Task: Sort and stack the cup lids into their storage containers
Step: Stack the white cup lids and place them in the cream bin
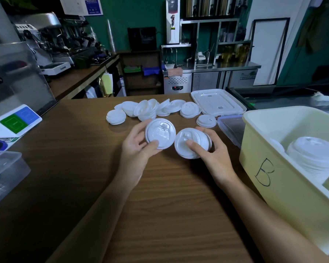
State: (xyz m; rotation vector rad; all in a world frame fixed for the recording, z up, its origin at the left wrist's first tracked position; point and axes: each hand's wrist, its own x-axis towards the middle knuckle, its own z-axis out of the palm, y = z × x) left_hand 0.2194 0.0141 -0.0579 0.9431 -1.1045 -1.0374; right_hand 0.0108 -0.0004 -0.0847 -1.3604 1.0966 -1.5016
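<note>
Gathering step: left hand (136, 147) pinches one lid (160, 133), right hand (210, 149) grips a small stack (193, 143); next, likely nest them, then load the bin (273, 149) at right.

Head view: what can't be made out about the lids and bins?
- Yellow bin: cut off by the right edge; its wall hides most of the contents.
- Right hand covers the edge of its stack: lid count unclear.
- Loose lids at the back: overlapping, too small to tell sizes.
- Clear box: blurred, cut by the left edge; contents unreadable.
</note>
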